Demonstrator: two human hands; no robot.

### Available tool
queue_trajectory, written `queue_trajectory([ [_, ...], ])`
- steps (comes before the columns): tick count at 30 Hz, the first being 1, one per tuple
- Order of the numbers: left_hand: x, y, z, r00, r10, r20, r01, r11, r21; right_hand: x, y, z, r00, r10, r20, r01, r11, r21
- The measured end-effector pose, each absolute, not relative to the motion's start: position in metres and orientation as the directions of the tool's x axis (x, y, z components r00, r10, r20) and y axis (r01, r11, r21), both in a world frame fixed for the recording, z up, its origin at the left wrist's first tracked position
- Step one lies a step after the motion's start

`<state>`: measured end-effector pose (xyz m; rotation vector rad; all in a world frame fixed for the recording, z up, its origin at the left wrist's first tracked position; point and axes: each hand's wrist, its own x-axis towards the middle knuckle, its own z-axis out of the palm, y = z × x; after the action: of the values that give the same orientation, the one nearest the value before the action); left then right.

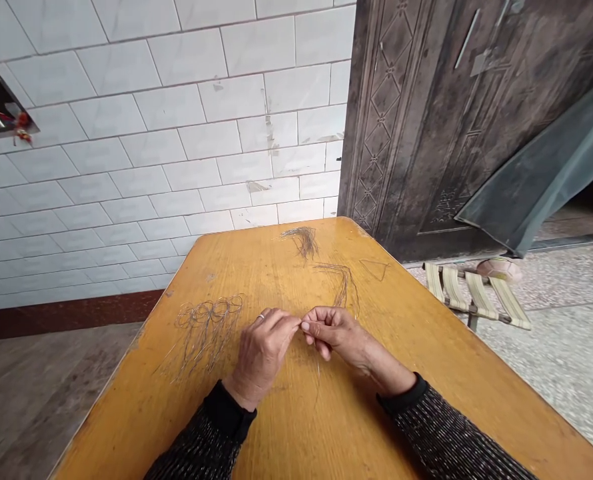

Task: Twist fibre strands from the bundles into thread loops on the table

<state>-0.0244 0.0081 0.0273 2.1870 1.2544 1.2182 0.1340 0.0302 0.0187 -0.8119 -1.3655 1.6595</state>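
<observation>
Here's the bare left hand (262,350), ring glinting, thumb and finger pinched tight, meeting the bare right hand (340,339) tip to tip over a thin, wiry strand (318,388) that trails below the right! All this above a worn, yellow-brown wooden table (281,433). To the left, a pile of looped, thin dark wires (209,327)! Beyond the right hand, bent, thin brown strands (345,283); farther back, a dense, dark wiry bundle (304,240), near the white tiled wall (186,113)!
</observation>
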Motion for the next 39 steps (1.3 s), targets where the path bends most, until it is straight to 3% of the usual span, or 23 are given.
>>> queue_trajectory([
  [4,-0.027,0.008,0.029,0.259,0.797,0.546,0.563,-0.584,0.585,0.135,0.028,0.021,-0.484,0.875,0.013,-0.214,-0.105,-0.971],
  [12,-0.028,0.01,0.025,0.304,0.708,0.637,0.721,-0.608,0.331,0.13,0.026,0.019,-0.432,0.898,0.085,-0.177,0.008,-0.984],
  [20,-0.026,0.009,0.02,0.387,0.696,0.605,0.748,-0.621,0.235,0.129,0.028,0.02,-0.454,0.891,-0.005,-0.047,-0.029,-0.998],
  [30,-0.026,0.012,0.016,0.398,0.72,0.568,0.727,-0.626,0.284,0.12,0.024,0.009,-0.398,0.917,-0.005,-0.004,-0.008,-1.0],
  [36,-0.028,0.015,0.014,0.346,0.776,0.527,0.741,-0.571,0.355,0.111,0.02,-0.001,-0.279,0.95,0.14,0.175,0.194,-0.965],
  [39,-0.027,0.017,0.02,0.282,0.823,0.492,0.757,-0.506,0.413,0.106,0.021,-0.007,-0.241,0.957,0.161,0.217,0.215,-0.952],
])
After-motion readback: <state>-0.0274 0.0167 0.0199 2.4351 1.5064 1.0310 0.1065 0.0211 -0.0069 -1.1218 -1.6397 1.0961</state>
